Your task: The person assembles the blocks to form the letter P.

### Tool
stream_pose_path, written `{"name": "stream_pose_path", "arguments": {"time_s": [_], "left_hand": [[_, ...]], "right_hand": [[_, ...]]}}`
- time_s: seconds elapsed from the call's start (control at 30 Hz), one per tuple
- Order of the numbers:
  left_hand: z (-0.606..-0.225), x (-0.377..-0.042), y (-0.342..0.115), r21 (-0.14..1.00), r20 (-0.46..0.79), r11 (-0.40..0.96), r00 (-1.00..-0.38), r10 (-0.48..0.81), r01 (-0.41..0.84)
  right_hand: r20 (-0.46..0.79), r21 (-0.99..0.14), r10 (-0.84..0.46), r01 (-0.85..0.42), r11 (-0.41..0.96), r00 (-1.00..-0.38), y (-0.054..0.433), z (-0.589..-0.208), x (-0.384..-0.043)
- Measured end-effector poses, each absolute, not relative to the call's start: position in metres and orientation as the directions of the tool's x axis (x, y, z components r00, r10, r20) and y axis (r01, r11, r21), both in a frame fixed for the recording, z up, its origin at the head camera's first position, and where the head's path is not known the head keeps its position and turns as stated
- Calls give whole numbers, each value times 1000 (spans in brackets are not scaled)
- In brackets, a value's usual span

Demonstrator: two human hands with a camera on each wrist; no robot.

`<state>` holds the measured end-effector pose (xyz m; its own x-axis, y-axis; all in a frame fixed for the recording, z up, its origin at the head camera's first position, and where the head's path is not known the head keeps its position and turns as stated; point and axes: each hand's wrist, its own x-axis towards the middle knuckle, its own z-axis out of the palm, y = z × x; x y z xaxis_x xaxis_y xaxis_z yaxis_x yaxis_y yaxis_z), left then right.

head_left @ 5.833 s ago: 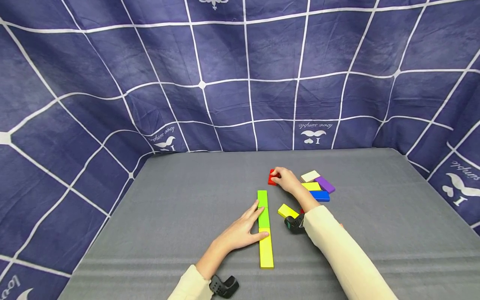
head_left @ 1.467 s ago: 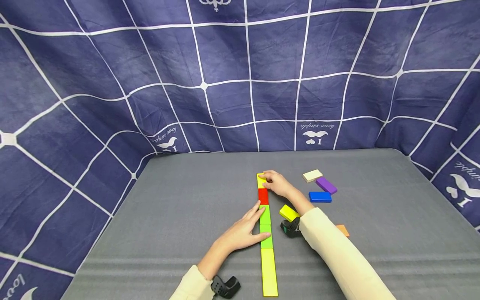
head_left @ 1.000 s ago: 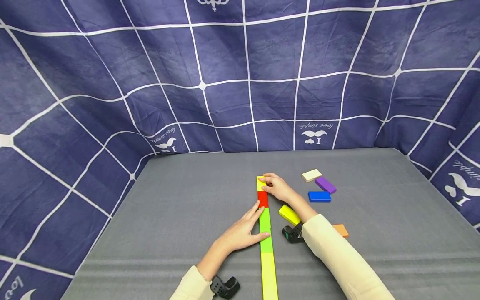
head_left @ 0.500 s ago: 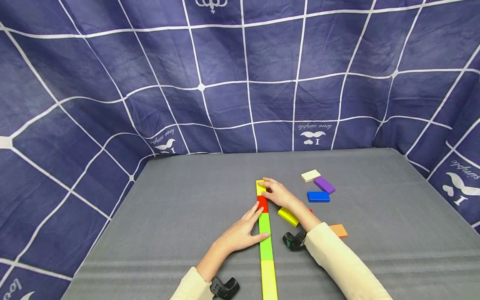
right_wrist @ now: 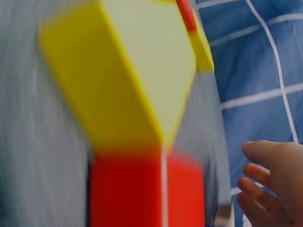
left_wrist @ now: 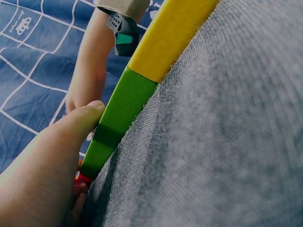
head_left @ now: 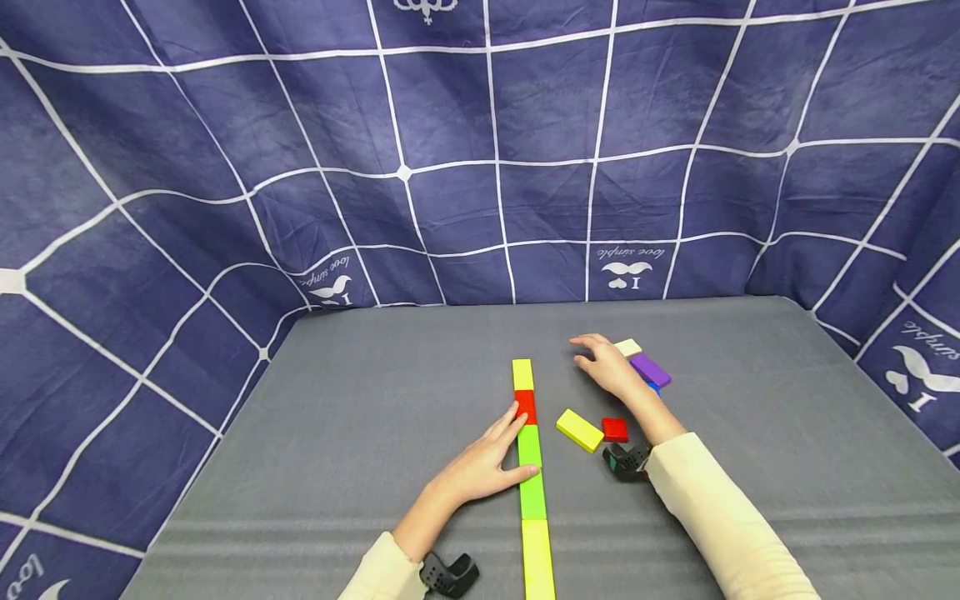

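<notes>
A straight row of flat blocks runs toward me in the head view: a yellow block point(head_left: 522, 375) at the far end, a red block point(head_left: 526, 407), two green blocks point(head_left: 531, 447), and a long yellow block point(head_left: 537, 560) nearest me. My left hand point(head_left: 483, 467) lies along the row's left side, fingers extended at the red block and thumb on the green. My right hand point(head_left: 609, 367) is held over the table right of the row, fingers loosely bent around nothing. It partly covers a cream block point(head_left: 628, 347) and a blue block point(head_left: 654, 388).
Loose on the grey table point(head_left: 375, 400) are a purple block point(head_left: 650, 369), a yellow block point(head_left: 580, 430) and a small red block point(head_left: 615, 430), all right of the row. A blue gridded cloth point(head_left: 450, 208) hangs behind the table and along its sides.
A red block and a yellow block joined the row's far end, and the row slid toward me. My right hand then let go of the yellow block and moved right; the left hand stayed.
</notes>
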<state>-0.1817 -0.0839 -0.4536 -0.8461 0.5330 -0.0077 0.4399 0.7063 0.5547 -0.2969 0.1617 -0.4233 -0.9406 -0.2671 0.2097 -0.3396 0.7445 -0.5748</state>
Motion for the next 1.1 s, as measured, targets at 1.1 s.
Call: {"name": "stream_pose_path", "arguments": {"time_s": [1.1], "left_hand": [[-456, -183, -84, 542, 10, 706, -844, 537, 456]], "right_hand": [[182, -528, -128, -207, 824, -975, 184, -433, -279]]}}
